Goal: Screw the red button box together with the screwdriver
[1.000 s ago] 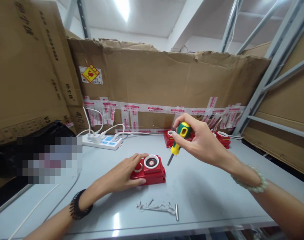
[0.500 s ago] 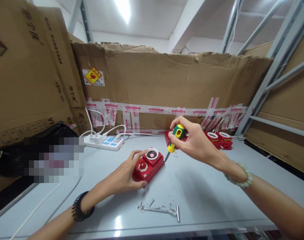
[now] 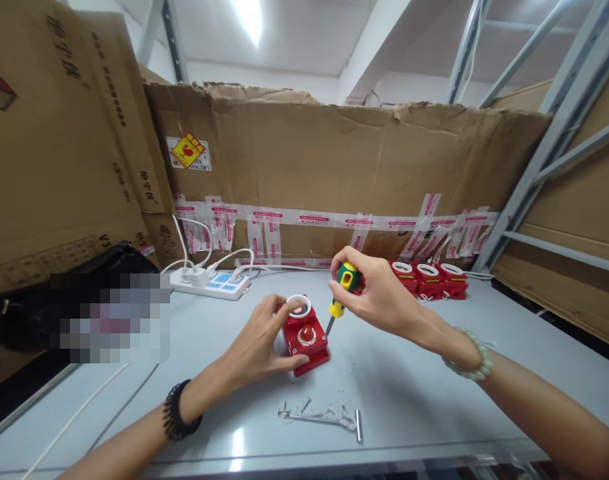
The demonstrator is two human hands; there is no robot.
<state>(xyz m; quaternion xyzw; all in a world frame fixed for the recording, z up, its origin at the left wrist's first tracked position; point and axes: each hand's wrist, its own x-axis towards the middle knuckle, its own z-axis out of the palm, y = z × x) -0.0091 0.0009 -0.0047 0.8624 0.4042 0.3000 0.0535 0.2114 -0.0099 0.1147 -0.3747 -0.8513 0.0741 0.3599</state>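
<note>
A red box-shaped device rests on the table, with a white ring around a dark disc at its far end and a red knob nearer me. My left hand grips its left side, thumb along the near edge and fingers over the ring. In my right hand is a screwdriver with a green and yellow handle, tilted down. Its metal tip meets the device's right side, near a corner; whether it sits in a screw I cannot tell.
Similar red devices stand at the back right, partly behind my right hand. Near the front edge lie a T-shaped metal rod, a few screws and white scraps. A white power strip with cables is back left; cardboard walls the rear.
My left hand has turned the device, so the knob end now points toward me and slightly right. The screwdriver has moved slightly left and toward me, its tip still at the device's right side.
</note>
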